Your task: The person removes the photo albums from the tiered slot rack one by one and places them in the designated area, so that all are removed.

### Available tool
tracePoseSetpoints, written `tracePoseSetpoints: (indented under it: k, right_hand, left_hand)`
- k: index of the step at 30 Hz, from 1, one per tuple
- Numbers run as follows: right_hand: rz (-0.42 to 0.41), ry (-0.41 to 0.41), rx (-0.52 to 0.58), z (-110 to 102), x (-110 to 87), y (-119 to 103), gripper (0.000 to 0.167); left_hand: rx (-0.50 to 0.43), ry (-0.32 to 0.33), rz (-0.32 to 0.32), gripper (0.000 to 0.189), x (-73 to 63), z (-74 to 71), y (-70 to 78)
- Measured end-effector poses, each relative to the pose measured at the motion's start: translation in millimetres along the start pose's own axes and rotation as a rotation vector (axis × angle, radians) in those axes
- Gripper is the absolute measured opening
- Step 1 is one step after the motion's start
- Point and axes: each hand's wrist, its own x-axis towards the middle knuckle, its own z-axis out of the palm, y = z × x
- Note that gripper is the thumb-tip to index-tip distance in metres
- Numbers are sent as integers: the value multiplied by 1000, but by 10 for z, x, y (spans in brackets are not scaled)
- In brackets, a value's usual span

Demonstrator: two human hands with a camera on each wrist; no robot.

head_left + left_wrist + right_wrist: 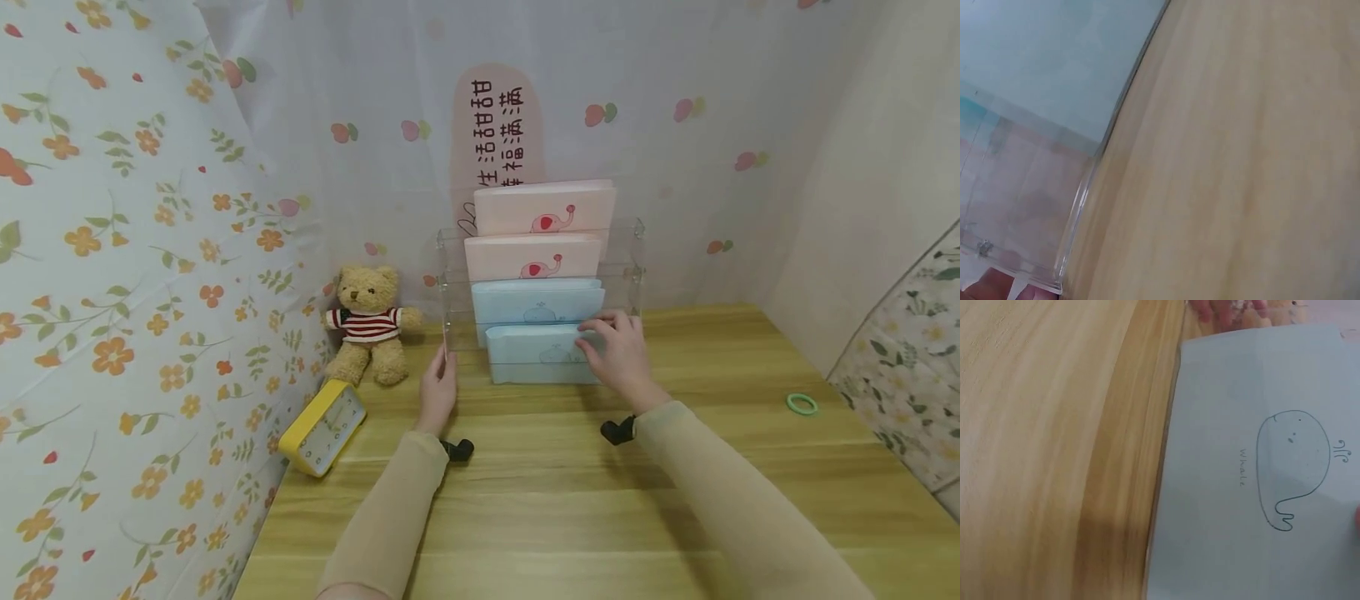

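A clear tiered rack (444,292) stands against the back curtain, holding two pink elephant-print packets (536,257) above two light blue whale-print ones. My left hand (438,392) grips the rack's lower left side; its fingertips (991,284) show by the clear edge in the left wrist view. My right hand (621,354) pinches the upper right edge of the front blue packet (525,354), which sits in the lowest tier. In the right wrist view, that blue packet (1222,506) shows a whale drawing and the word "Whale". Most of the right hand is out of that view.
A teddy bear (367,325) in a striped top sits left of the rack. In front of it stands a yellow clock (322,427). A green ring (802,405) lies at the right on the wooden table (525,517). Printed curtains (150,275) border the table.
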Motion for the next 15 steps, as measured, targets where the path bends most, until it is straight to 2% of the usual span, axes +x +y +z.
tracePoseSetpoints:
  k: [4, 10, 12, 15]
  right_hand:
    - [2, 25, 24, 39, -7, -24, 17]
    - [-15, 87, 33, 116, -63, -51, 15]
    - [5, 87, 60, 140, -82, -50, 13]
    - [82, 58, 140, 147, -94, -49, 12]
  left_hand:
    - [13, 18, -48, 60, 19, -12, -30]
    - [-100, 7, -106, 59, -3, -50, -8]
    - [-116, 3, -109, 56, -11, -52, -8]
    - [-117, 0, -104, 54, -14, -36, -10]
